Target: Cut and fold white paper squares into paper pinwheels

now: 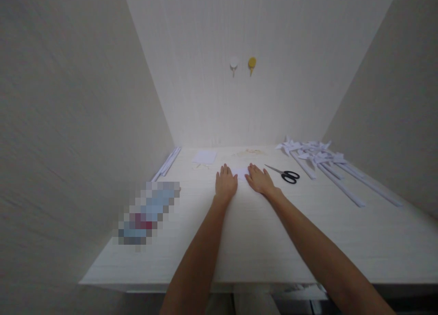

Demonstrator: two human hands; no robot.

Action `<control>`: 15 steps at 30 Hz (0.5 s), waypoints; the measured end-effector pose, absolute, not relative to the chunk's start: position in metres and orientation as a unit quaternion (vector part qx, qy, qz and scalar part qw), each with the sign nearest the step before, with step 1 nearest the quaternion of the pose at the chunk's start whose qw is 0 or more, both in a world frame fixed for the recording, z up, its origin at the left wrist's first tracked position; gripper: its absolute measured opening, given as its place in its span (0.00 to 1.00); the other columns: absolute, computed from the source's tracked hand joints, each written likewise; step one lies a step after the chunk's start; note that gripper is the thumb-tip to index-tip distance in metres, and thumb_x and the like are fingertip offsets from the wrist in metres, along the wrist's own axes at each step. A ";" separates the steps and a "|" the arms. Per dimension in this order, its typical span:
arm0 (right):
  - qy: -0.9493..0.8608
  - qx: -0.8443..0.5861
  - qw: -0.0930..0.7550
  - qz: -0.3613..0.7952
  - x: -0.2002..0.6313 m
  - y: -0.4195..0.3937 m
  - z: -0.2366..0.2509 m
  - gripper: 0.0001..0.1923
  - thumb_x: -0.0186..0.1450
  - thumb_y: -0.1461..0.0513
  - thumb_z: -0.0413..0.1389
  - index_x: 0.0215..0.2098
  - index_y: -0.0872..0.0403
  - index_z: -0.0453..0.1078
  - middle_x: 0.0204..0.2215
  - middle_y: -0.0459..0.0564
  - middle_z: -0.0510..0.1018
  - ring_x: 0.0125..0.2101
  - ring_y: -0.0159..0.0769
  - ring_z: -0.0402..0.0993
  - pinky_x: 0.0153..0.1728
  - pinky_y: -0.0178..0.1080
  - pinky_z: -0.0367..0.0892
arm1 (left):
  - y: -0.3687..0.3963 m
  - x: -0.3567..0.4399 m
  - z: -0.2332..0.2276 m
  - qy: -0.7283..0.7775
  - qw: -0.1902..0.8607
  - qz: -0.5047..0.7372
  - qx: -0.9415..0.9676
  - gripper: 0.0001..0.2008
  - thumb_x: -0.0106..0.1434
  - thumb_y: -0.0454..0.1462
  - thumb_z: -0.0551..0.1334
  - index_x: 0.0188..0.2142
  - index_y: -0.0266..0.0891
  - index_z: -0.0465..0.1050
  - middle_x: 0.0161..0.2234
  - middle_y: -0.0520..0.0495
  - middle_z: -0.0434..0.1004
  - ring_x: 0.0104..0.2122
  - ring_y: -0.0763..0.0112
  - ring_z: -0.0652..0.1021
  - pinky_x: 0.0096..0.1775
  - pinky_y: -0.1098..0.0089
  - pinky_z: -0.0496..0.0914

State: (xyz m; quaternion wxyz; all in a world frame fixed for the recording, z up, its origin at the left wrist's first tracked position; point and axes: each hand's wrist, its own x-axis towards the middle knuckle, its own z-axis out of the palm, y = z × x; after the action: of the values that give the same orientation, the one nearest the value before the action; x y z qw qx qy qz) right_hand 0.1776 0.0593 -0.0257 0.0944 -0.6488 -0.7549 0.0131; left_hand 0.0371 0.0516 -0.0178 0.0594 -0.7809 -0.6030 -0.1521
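A small sheet of white paper [241,174] lies on the table between my two hands. My left hand [226,182] rests flat, fingers stretched forward, at the paper's left edge. On the paper's right side lies my right hand [259,179], also flat with its fingers out. The hands cover parts of the sheet, so its full outline is hidden. Just right of my right hand are scissors [289,176] with black handles, their blades pointing left and away from me.
Paper pinwheels [316,156] on white sticks lie in a heap at the back right. Rolled paper sticks [168,163] and a square paper sheet [205,157] are at the back left. A blurred-out blue object [150,214] lies near the left wall. Two hooks [252,63] hang on the back wall.
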 end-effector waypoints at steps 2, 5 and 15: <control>-0.755 -0.649 0.097 0.012 0.177 0.059 -0.025 0.27 0.66 0.57 0.35 0.59 0.62 0.49 0.61 0.59 0.49 0.60 0.41 0.45 0.56 0.52 0.43 | 0.054 0.035 -0.019 -0.559 0.049 -0.145 -0.815 0.25 0.64 0.39 0.43 0.57 0.26 0.51 0.60 0.34 0.50 0.59 0.61 0.53 0.56 0.59 0.53; -0.754 -0.648 0.102 0.009 0.177 0.058 -0.024 0.27 0.65 0.58 0.36 0.59 0.63 0.49 0.61 0.58 0.49 0.60 0.41 0.46 0.56 0.52 0.44 | 0.058 0.034 -0.021 -0.523 0.028 -0.123 -0.843 0.23 0.65 0.38 0.42 0.57 0.28 0.52 0.59 0.36 0.53 0.59 0.63 0.56 0.56 0.61 0.53; -0.812 -0.561 0.156 0.036 0.159 0.050 -0.013 0.22 0.66 0.62 0.34 0.57 0.59 0.49 0.57 0.58 0.60 0.56 0.34 0.55 0.57 0.46 0.39 | 0.057 0.033 -0.019 -0.524 0.013 -0.131 -0.841 0.22 0.64 0.36 0.41 0.56 0.30 0.55 0.58 0.38 0.56 0.57 0.64 0.59 0.55 0.61 0.55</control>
State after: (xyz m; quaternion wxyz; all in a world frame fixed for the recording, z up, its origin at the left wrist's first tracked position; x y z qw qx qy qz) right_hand 0.1590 0.0500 -0.0126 0.1564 -0.5609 -0.8122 0.0357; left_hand 0.0335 0.0567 -0.0190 0.0128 -0.8413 -0.5243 -0.1311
